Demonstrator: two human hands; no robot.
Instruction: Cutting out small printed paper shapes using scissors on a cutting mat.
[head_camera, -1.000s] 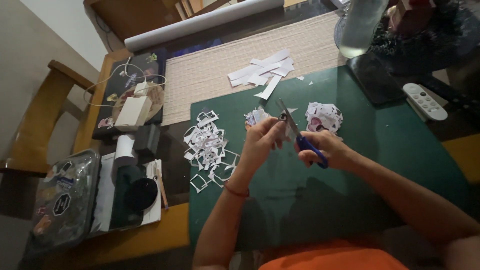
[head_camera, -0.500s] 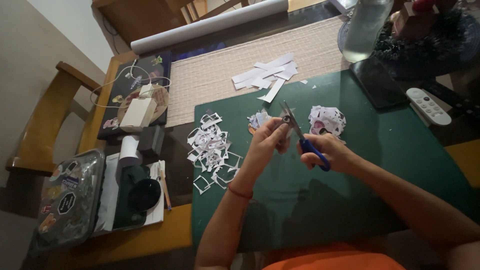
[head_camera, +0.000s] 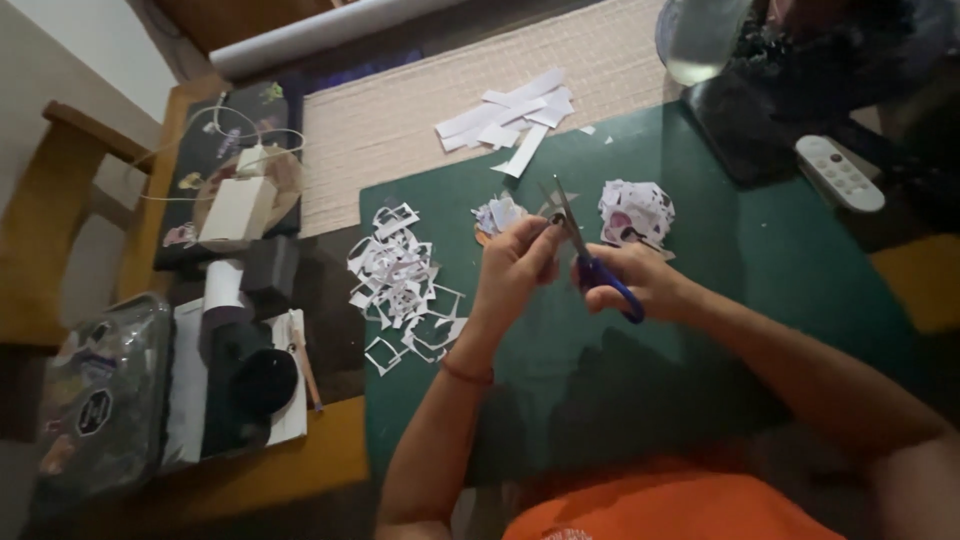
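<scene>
Scissors (head_camera: 585, 250), blue-handled and rigid, gripped at their loops by the right hand (head_camera: 640, 280), while the left hand (head_camera: 515, 262) pinches a light, flimsy paper cutout (head_camera: 553, 213) by its edge.

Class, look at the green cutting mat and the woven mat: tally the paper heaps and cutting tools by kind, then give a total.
Heaps of white offcut frames: 1
Heaps of plain white strips: 1
Heaps of cut-out pictures: 1
Scissors, in the right hand: 1
Total: 4
</scene>
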